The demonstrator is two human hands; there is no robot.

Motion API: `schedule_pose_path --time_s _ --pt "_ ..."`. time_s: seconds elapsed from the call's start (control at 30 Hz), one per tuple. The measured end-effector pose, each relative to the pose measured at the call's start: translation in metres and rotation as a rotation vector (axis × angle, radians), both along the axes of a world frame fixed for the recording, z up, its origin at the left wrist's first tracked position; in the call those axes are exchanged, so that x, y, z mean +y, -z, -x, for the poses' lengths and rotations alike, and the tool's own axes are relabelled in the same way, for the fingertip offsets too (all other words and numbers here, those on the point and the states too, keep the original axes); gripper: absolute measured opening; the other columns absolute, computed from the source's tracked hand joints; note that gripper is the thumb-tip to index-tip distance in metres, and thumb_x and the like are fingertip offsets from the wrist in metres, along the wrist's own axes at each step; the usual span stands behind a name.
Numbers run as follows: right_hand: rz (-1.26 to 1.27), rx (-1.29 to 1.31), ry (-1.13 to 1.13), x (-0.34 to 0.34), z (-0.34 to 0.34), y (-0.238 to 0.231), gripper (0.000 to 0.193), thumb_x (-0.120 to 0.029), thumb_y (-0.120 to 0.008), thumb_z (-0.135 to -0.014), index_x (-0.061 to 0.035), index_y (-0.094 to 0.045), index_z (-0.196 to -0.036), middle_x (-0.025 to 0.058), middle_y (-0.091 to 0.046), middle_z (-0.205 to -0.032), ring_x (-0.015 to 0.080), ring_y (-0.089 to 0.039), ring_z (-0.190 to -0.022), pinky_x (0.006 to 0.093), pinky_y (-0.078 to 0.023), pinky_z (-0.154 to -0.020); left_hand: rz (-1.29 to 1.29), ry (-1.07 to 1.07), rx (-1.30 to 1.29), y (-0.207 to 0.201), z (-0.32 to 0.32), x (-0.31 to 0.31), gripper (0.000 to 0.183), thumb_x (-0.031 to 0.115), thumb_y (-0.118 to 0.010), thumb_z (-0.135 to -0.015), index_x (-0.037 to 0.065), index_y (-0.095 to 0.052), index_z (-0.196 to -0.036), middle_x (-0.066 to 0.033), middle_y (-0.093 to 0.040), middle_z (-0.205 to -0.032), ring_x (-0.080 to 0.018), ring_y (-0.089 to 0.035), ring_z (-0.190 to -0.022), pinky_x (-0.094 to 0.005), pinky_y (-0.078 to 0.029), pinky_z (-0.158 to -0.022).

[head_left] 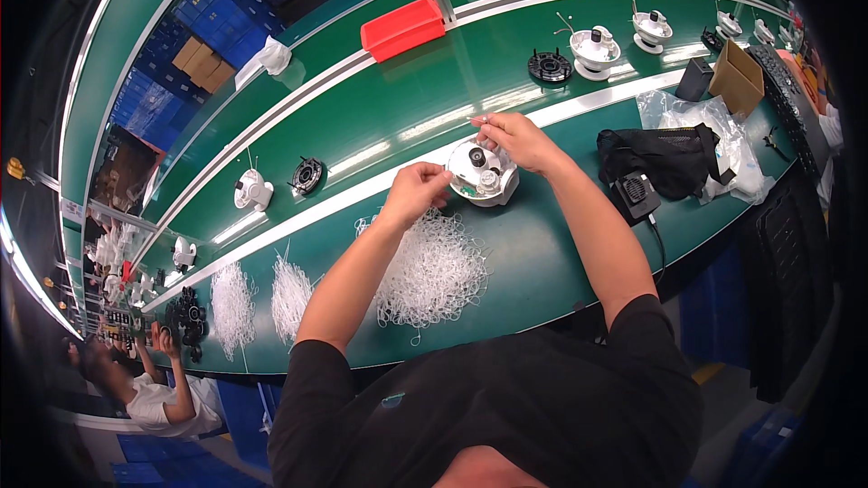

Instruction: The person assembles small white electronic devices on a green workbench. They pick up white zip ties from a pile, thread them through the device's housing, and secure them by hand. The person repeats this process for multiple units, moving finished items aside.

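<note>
A white rounded camera unit (474,172) with a black lens stands upright on the green bench in front of me, a bit of green circuit board showing at its left edge. My left hand (419,192) is closed in a pinch right beside that edge; whatever its fingertips hold is hidden. Over the unit's upper right side, my right hand (514,139) pinches a thin wire (475,118) that sticks out past the fingers. Just below my left hand lies a large tangled pile of white looped cords (429,276).
Two smaller cord piles (233,312) lie left. Similar white units (596,50) and black round bases (550,66) sit along the belt beyond, near a red tray (404,29). A black bag (658,161) and small black device (636,196) lie right. A co-worker (163,398) sits far left.
</note>
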State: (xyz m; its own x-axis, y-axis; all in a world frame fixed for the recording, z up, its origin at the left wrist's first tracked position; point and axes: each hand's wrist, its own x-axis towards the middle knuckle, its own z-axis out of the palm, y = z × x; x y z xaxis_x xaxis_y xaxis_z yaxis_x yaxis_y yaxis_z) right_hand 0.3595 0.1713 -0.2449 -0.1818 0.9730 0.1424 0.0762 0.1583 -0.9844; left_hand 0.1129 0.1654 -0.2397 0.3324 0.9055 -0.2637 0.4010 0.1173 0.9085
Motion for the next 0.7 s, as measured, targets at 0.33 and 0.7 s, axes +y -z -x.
schedule_pose_path --time_s 0.33,0.7 --pt "-0.135 -0.193 0.102 -0.002 0.003 -0.007 0.022 -0.019 -0.062 -0.093 -0.0037 -0.074 -0.104 0.0061 -0.072 -0.078 0.0132 -0.065 -0.069 0.0293 -0.050 -0.065 -0.194 -0.047 -0.225 -0.023 -0.002 0.016 0.024 0.014 -0.063 -0.097 -0.003 -0.062 -0.114 -0.0112 -0.070 -0.099 -0.0142 -0.066 -0.081 -0.0281 -0.055 -0.070" --pt "-0.224 -0.517 0.150 -0.007 0.011 -0.018 0.021 -0.022 -0.062 -0.091 -0.0102 -0.074 -0.102 0.0132 -0.070 -0.079 0.0327 -0.067 -0.073 0.0408 -0.051 -0.068 -0.298 -0.059 -0.404 -0.028 -0.036 0.019 0.024 0.006 -0.066 -0.093 -0.007 -0.061 -0.114 -0.0119 -0.070 -0.097 -0.0130 -0.065 -0.081 -0.0266 -0.056 -0.071"
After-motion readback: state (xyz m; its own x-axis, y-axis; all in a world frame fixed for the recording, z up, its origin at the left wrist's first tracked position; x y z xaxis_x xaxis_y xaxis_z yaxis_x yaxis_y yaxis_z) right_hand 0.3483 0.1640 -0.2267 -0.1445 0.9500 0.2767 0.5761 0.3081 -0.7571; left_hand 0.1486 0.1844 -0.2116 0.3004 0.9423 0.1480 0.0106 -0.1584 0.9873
